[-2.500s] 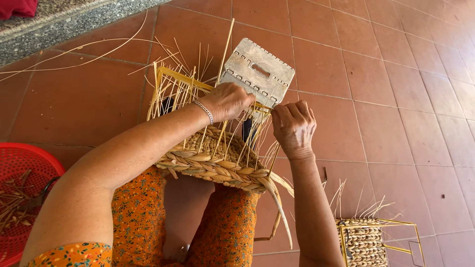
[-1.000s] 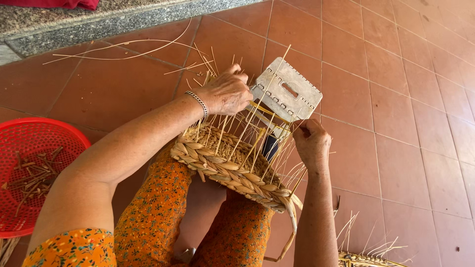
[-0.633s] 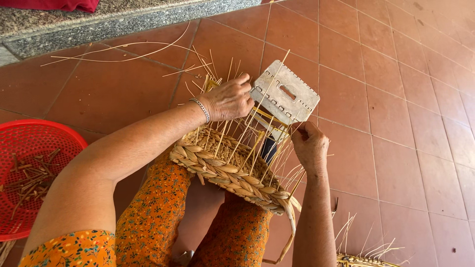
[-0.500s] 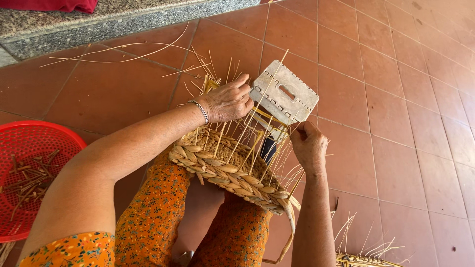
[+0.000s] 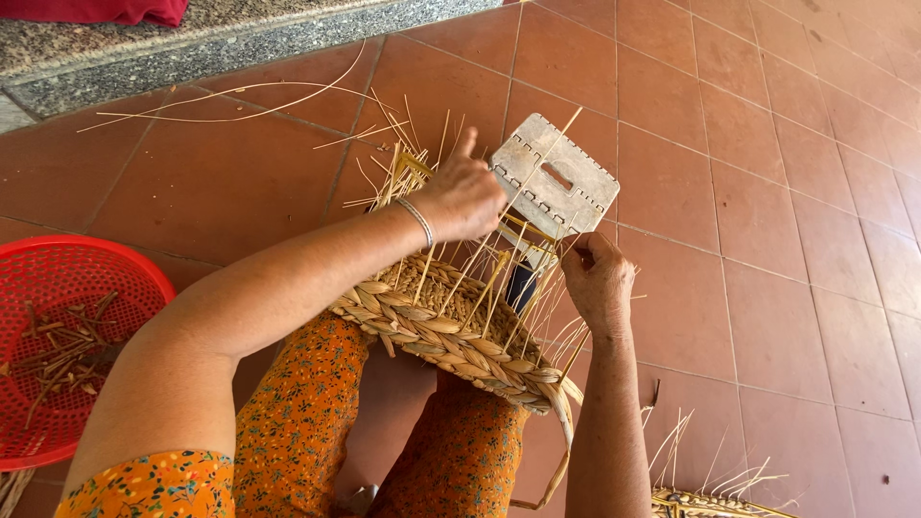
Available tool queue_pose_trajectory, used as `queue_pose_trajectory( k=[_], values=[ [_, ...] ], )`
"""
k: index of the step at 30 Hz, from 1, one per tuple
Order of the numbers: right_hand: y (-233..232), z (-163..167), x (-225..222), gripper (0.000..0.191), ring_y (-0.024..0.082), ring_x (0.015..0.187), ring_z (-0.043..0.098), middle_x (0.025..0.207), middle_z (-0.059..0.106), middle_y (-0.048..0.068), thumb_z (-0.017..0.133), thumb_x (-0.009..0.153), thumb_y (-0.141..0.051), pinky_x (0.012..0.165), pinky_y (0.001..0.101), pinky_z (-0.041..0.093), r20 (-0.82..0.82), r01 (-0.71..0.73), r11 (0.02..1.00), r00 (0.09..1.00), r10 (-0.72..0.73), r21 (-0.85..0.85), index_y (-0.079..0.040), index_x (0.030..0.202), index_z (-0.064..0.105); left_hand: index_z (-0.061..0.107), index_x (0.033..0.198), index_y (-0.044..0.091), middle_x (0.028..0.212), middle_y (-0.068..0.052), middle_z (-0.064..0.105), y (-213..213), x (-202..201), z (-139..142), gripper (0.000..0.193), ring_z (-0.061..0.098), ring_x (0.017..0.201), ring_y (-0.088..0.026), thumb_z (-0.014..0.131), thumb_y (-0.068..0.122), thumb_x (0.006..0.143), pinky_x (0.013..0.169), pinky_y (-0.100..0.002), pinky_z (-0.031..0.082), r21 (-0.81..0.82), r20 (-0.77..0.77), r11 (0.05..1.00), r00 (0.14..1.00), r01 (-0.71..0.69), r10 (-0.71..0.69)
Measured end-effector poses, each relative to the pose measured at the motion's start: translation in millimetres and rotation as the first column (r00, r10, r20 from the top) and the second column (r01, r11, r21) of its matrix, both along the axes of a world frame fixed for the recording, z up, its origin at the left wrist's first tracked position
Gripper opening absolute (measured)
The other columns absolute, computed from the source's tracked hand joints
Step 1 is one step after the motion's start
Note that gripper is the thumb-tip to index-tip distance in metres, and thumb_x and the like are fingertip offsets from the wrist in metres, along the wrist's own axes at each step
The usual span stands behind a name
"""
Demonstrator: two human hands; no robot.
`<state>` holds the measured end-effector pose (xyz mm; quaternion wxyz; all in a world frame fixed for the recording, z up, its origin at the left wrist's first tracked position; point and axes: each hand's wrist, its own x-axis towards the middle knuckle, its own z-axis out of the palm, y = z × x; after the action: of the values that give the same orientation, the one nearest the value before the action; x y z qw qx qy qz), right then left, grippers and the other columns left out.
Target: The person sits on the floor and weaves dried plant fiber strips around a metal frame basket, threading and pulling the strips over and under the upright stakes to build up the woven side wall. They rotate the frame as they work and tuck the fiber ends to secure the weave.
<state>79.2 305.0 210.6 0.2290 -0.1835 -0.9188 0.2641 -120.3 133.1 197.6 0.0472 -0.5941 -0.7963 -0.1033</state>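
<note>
1. The right hand (image 5: 600,284) is curled, its fingers drawn together at the far right edge of the weave, where they pinch thin straw strands among the upright stakes; exactly how many strands are caught cannot be told from this angle.
2. The left hand (image 5: 463,197) lies over the far side of the work with its fingers bent loosely down among the stakes and one finger lifted clear, pointing away; a thin metal bangle (image 5: 418,220) circles that wrist.
3. Between the two hands sits a half-woven basket (image 5: 451,331), its thick braided rim facing the weaver and pale stakes fanning upward from it; it rests across the person's lap, on knees clothed in orange floral fabric.
4. Just beyond the basket, touching the spread of stakes, stands a small grey plastic stool (image 5: 556,176) with a slot handle in its top.
5. Loose straw stalks (image 5: 240,101) trail over the terracotta floor tiles (image 5: 767,240) near a stone step.
6. A red plastic colander (image 5: 58,345) holding dark trimmed scraps sits well apart at the left, and another unfinished basket (image 5: 715,499) shows at the lower right.
</note>
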Motion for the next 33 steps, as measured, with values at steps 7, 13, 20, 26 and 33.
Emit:
queue_pose_trajectory(
  k=[7, 13, 20, 26, 33],
  values=[
    [-3, 0, 1, 0.011, 0.015, 0.075, 0.074, 0.088, 0.076, 0.01, 0.073, 0.092, -0.013, 0.068, 0.0304, 0.058, -0.006, 0.013, 1.0, 1.0, -0.013, -0.003, -0.002, 0.094, 0.072, 0.052, 0.062, 0.007, 0.052, 0.0, 0.041, -3, 9, -23, 0.044, 0.047, 0.048, -0.01, 0.054, -0.007, 0.103, 0.077, -0.049, 0.051, 0.056, -0.211, 0.992, 0.973, 0.109, -0.095],
    [-1, 1, 2, 0.01, 0.016, 0.077, 0.073, 0.089, 0.076, 0.01, 0.074, 0.091, -0.012, 0.07, 0.031, 0.058, -0.004, 0.016, 1.0, 1.0, -0.016, 0.012, -0.002, 0.094, 0.073, 0.069, 0.117, 0.015, 0.06, -0.006, 0.064, -26, -37, 18, 0.03, 0.061, 0.051, -0.02, 0.07, 0.039, 0.099, 0.099, -0.048, 0.049, 0.125, 0.427, 0.992, 0.902, 0.019, -0.071],
    [1, 0, 1, 0.009, 0.016, 0.078, 0.074, 0.09, 0.075, 0.01, 0.073, 0.091, -0.011, 0.072, 0.0304, 0.058, -0.034, 0.001, 1.0, 0.999, -0.001, -0.007, -0.002, 0.094, 0.073, 0.077, 0.087, 0.014, 0.087, -0.003, 0.077, -55, -73, 35, 0.012, 0.072, 0.077, -0.014, 0.067, 0.02, 0.092, 0.077, -0.042, 0.062, -0.007, 0.518, 0.979, 0.837, -0.205, 0.179],
    [4, -1, 3, 0.011, 0.017, 0.077, 0.073, 0.089, 0.075, 0.011, 0.074, 0.092, -0.012, 0.071, 0.0315, 0.057, -0.03, 0.0, 0.999, 1.0, 0.001, 0.04, -0.002, 0.093, 0.073, 0.082, 0.088, 0.016, 0.072, -0.006, 0.076, -56, -49, 23, 0.016, 0.07, 0.064, -0.019, 0.066, 0.018, 0.093, 0.099, -0.043, 0.045, -0.115, 0.265, 0.991, 0.959, -0.068, 0.096],
    [6, -4, 3, 0.011, 0.016, 0.078, 0.074, 0.09, 0.075, 0.011, 0.076, 0.092, -0.011, 0.069, 0.03, 0.057, -0.051, -0.014, 1.0, 0.999, 0.015, 0.021, -0.002, 0.094, 0.072, 0.072, 0.078, 0.015, 0.056, -0.001, 0.064, -36, -41, -13, 0.021, 0.059, 0.045, -0.012, 0.061, 0.017, 0.095, 0.05, -0.037, 0.055, 0.207, 0.258, 0.976, 0.958, 0.074, -0.127]
  ],
)
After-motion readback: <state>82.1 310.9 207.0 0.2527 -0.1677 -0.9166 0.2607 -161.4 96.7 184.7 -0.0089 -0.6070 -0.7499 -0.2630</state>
